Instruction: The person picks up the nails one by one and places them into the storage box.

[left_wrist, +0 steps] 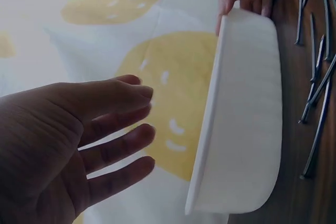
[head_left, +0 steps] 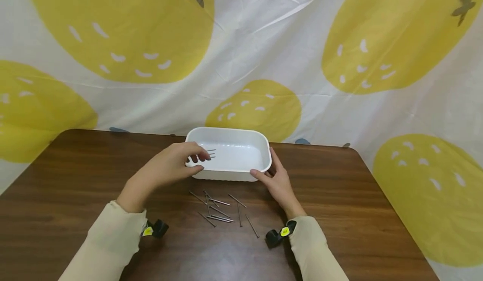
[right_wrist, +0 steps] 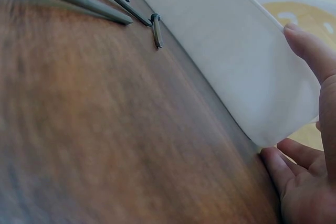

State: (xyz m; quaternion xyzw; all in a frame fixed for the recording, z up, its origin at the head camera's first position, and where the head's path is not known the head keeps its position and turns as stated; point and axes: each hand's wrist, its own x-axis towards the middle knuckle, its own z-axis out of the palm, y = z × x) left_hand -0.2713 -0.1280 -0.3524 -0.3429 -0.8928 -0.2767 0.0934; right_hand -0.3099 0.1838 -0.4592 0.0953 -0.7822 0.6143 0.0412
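A white rectangular container (head_left: 241, 175) stands toward the back of the table. My right hand (head_left: 280, 185) grips its right end, thumb on the rim and fingers around the lower corner, as the right wrist view also shows. Over the left end of the container hovers my left hand (head_left: 177, 161), with its fingers relaxed and apart; in the left wrist view nothing lies between thumb and fingers. A few nails (head_left: 212, 153) show inside the container beside the left fingertips. In front of it, several loose nails (head_left: 220, 219) lie scattered and partly crossed on the wood.
The dark brown wooden table (head_left: 339, 214) reaches back to a hanging white cloth (head_left: 241, 46) with yellow fruit prints. Black wrist cameras (head_left: 160, 228) are strapped at both pale sleeves, close to the tabletop.
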